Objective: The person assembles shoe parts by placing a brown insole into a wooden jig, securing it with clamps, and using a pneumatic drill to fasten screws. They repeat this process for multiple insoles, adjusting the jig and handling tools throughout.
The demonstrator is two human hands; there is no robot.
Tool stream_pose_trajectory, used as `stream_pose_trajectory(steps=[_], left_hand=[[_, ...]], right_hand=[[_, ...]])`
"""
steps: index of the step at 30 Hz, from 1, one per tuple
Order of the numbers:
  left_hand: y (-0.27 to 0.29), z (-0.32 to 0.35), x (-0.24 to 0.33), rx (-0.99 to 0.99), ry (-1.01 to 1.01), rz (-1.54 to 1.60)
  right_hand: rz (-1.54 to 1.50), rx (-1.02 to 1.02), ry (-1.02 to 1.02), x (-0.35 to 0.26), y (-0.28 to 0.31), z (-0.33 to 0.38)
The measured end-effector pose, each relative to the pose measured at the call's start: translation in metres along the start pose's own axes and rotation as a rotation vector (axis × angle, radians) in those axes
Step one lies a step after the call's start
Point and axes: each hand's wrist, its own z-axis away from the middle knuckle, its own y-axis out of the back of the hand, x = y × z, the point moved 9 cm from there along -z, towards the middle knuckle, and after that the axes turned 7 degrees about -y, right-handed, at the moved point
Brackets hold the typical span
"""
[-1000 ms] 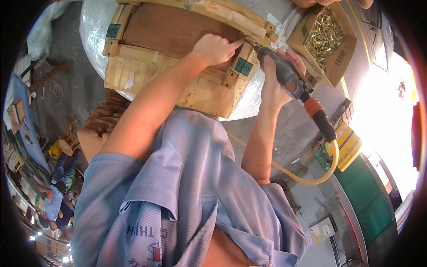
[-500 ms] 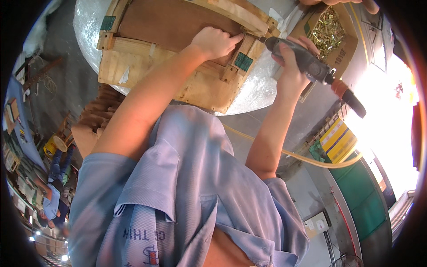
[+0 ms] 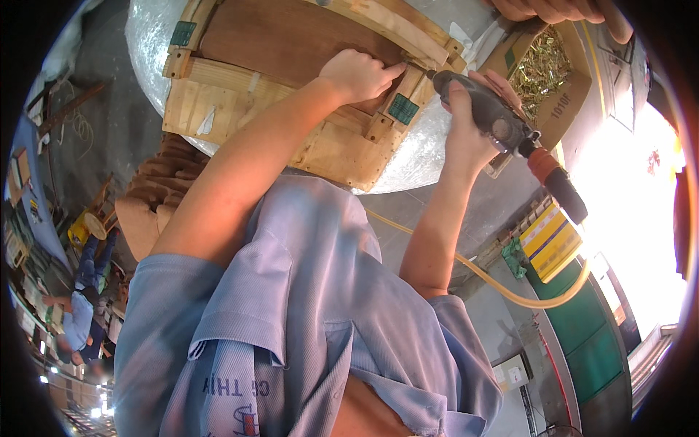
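Head view showed the right hand (image 3: pixel 466 135) wrapped in a full grip around a grey pneumatic tool (image 3: pixel 488 116), its nose pointed left at the corner of a wooden frame (image 3: pixel 291 95). The tool's long axis ran from that nose at upper left down to the orange coupling (image 3: pixel 542 164) at lower right, where a yellow hose (image 3: pixel 510 291) curved away. The left hand (image 3: pixel 357 73) lay curled on the frame's top rail, fingertips pressed down just beside the tool's nose; whether it pinched anything small could not be told. So the joint lay directly left of the right hand and under the left one, both hands about equally near it.

The frame rested on a round surface (image 3: pixel 415 156) covered in shiny wrap. Small green square labels sat on the frame, one at its near right corner (image 3: pixel 403 109) and one at its far left corner (image 3: pixel 182 33). A brown cardboard box (image 3: pixel 564 102) of brassy fasteners stood just right of the tool. Another person's hand (image 3: pixel 553 11) showed at the top edge. A yellow and blue crate (image 3: pixel 550 244) stood lower right.
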Motion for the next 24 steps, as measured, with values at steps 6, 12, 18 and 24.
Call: stream_pose_trajectory(steps=[6, 12, 18, 24], left_hand=[[-0.004, 0.003, -0.003, 0.107, -0.001, -0.007], [0.004, 0.004, 0.000, 0.150, -0.032, 0.032], [-0.002, 0.002, -0.001, 0.091, -0.038, 0.032], [0.001, 0.003, -0.002, 0.058, -0.021, 0.072]], right_hand=[[0.024, -0.014, -0.022, -0.011, -0.018, 0.004], [0.071, -0.052, 0.004, -0.014, -0.027, 0.000], [0.084, -0.056, 0.042, -0.013, -0.031, 0.001], [0.077, -0.077, -0.009, -0.004, -0.032, -0.004]])
